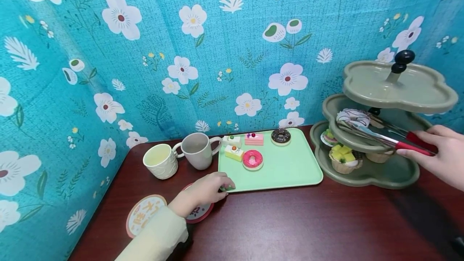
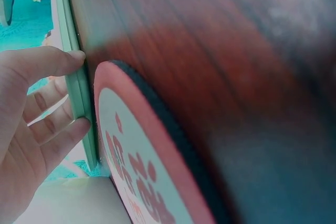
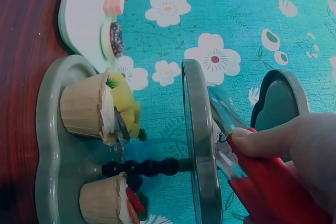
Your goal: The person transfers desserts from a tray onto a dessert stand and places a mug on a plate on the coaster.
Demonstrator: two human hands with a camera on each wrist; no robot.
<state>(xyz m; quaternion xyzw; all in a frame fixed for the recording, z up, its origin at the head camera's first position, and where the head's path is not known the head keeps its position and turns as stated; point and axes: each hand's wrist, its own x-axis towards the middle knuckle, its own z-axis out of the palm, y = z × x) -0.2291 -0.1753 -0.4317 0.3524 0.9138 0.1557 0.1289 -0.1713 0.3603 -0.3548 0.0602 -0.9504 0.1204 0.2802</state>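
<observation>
Our right hand (image 1: 442, 148) is gripping red-handled metal tongs (image 3: 273, 182), our left hand (image 1: 208, 188) a rectangular green tray (image 1: 286, 168). We are judging the white-iced ring doughnut (image 1: 357, 116) light, its sides best for holding.

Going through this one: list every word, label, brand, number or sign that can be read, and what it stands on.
Round coaster with orange characters: too blurred to read surely.
Red-rimmed coaster: red characters, too slanted and blurred to read.
No other lettering seen.

txt on orange coaster (image 1: 142, 212), red coaster (image 2: 137, 153) illeg.
</observation>
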